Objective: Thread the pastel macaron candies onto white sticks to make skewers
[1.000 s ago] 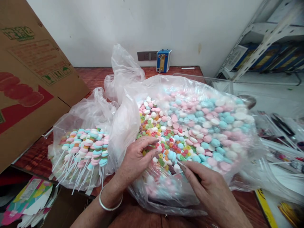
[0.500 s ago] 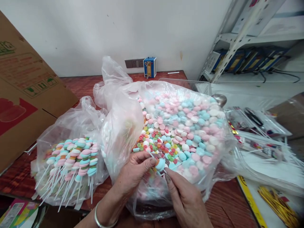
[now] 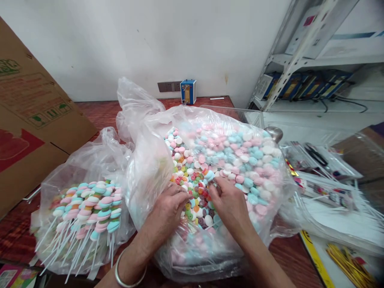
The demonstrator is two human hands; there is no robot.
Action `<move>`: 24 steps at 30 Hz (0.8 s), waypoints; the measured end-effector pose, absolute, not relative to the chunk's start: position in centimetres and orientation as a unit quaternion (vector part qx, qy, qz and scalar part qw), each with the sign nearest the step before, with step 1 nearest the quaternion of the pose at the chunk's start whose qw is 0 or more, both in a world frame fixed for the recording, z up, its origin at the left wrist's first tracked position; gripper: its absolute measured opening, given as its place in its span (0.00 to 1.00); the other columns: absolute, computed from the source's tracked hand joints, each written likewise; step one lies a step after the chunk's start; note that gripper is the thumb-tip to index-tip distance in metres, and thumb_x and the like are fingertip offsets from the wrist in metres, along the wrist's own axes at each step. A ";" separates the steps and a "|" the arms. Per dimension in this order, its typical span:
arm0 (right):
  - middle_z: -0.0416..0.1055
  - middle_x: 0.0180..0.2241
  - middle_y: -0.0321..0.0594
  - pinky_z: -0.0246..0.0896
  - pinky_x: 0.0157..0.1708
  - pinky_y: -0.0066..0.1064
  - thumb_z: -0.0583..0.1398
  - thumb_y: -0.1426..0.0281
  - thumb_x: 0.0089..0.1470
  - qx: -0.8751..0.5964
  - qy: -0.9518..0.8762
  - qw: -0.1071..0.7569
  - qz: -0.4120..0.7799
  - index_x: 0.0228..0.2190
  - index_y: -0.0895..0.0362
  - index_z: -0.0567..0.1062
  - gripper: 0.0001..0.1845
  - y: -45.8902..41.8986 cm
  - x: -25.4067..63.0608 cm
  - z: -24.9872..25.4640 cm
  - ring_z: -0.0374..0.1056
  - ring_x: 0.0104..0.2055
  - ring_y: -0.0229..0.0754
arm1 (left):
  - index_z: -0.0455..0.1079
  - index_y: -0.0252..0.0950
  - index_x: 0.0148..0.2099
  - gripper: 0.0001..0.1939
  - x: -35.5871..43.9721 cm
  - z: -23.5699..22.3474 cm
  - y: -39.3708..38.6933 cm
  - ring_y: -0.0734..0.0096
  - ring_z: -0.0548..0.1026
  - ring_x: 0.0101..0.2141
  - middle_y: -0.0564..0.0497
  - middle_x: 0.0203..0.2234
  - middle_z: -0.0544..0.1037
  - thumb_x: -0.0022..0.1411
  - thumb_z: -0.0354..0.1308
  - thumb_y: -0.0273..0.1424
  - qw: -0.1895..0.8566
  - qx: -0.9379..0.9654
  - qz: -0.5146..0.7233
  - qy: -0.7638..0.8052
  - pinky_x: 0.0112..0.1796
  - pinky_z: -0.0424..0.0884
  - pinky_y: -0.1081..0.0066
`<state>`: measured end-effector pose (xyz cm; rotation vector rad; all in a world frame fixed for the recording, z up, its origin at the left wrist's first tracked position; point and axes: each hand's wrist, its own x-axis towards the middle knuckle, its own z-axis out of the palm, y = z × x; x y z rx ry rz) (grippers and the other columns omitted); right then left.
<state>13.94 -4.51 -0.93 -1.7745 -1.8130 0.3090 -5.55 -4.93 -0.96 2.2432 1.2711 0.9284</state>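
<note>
My right hand (image 3: 226,196) is closed in a pinch on a candy skewer; its blue marshmallow (image 3: 209,175) and an orange ring sit just beyond the fingertips, and the stick is mostly hidden by the fingers. To its left, my left hand (image 3: 171,204) dips into the loose candy with fingers curled together. What those fingertips hold, if anything, is hidden. Both hands are over a large open clear plastic bag (image 3: 150,156) heaped with pink, white and blue marshmallows (image 3: 237,150). Small colourful ring gummies (image 3: 196,192) lie among them near my fingers.
Left of the big bag, finished-looking candy skewers (image 3: 93,204) lie in another plastic bag (image 3: 87,164). A cardboard box (image 3: 33,104) stands behind them. On the right are a metal scoop (image 3: 274,134), packets of sticks (image 3: 324,192), golden ties (image 3: 351,264) and a shelf (image 3: 330,60).
My right hand has moved up and away with the skewer, which both hands held close together before. My left hand has let go of it and moved slightly left and down among the candy.
</note>
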 end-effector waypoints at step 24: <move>0.60 0.20 0.29 0.49 0.24 0.27 0.55 0.63 0.59 -0.615 -0.634 0.387 0.267 0.21 0.54 0.64 0.16 -4.0 14.9 -1.6 0.56 0.24 0.36 | 0.73 0.36 0.33 0.15 -5.9 -2.0 -1.6 0.69 0.68 0.33 0.49 0.34 0.72 0.68 0.47 0.23 0.194 0.841 0.213 0.459 0.36 0.66 0.70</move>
